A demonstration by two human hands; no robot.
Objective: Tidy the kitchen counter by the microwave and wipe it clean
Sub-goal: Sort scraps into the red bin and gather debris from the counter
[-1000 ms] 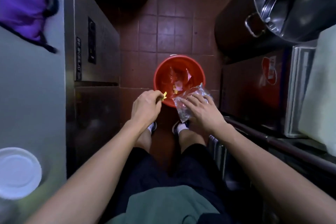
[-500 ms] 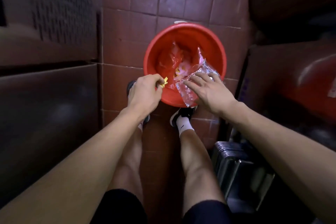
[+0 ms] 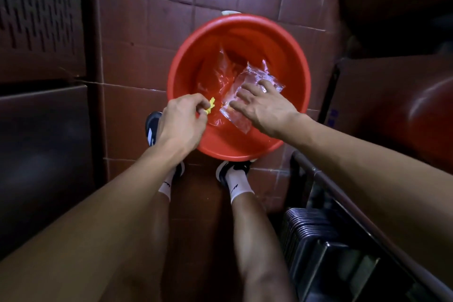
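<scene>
Dark red floor tiles [image 3: 169, 24] fill my view, with a red bucket [image 3: 291, 115] standing on them just ahead of my two shoes. My left hand [image 3: 181, 122] hangs over the bucket's near-left rim with its fingertips pressed together, pinching a small yellow scrap [image 3: 210, 106] that pokes out over the bucket's opening. My right hand [image 3: 264, 105] lies palm-down over the opening, fingers loosely spread on a crumpled clear plastic bag [image 3: 255, 78] that sticks out beyond the fingertips and below the thumb.
</scene>
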